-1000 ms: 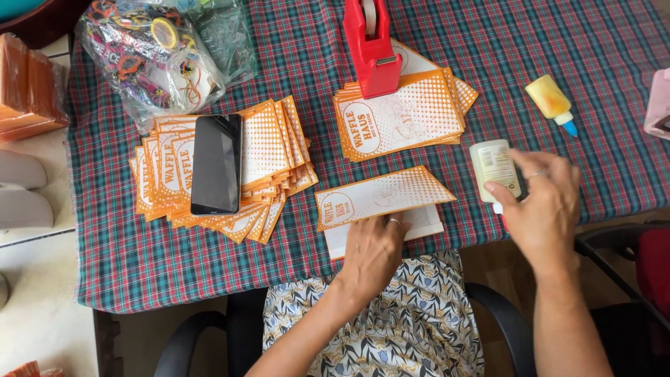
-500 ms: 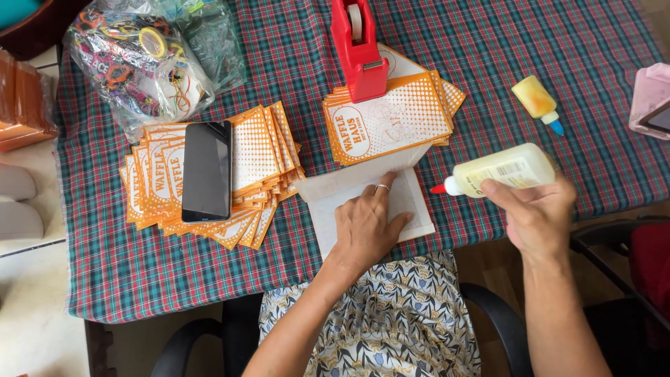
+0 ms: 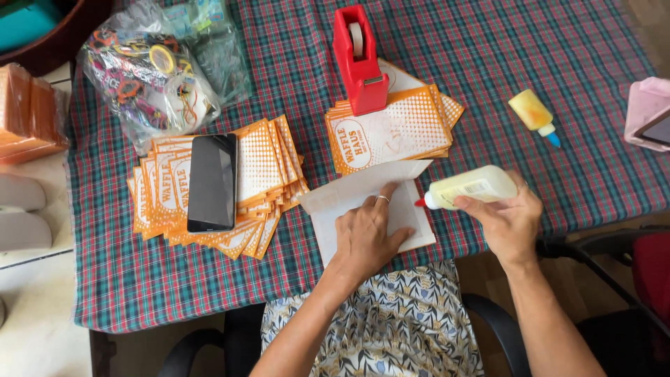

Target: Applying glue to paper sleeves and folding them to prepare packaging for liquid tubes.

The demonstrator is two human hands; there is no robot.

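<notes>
My left hand (image 3: 368, 234) presses flat on a white unfolded paper sheet (image 3: 349, 199) at the table's near edge, fingers spread. My right hand (image 3: 508, 222) grips a pale glue bottle (image 3: 471, 187) lying sideways, its red tip touching the sheet's right edge. Behind the sheet lies a stack of orange printed paper bags (image 3: 398, 132) with a red tape dispenser (image 3: 358, 59) standing on it. To the left is a fanned pile of the same orange bags (image 3: 262, 164) with a black phone (image 3: 211, 183) on top.
A plaid cloth (image 3: 544, 56) covers the table. A small yellow glue bottle (image 3: 534, 115) lies at the right, a pink object (image 3: 649, 112) at the far right edge. A clear bag of coloured bands (image 3: 150, 77) sits back left. Orange box (image 3: 28, 112) at left.
The orange bag under my left hand was turned over to its white side and opened flat. My right hand tipped the glue bottle from upright to sideways and brought its tip to the sheet.
</notes>
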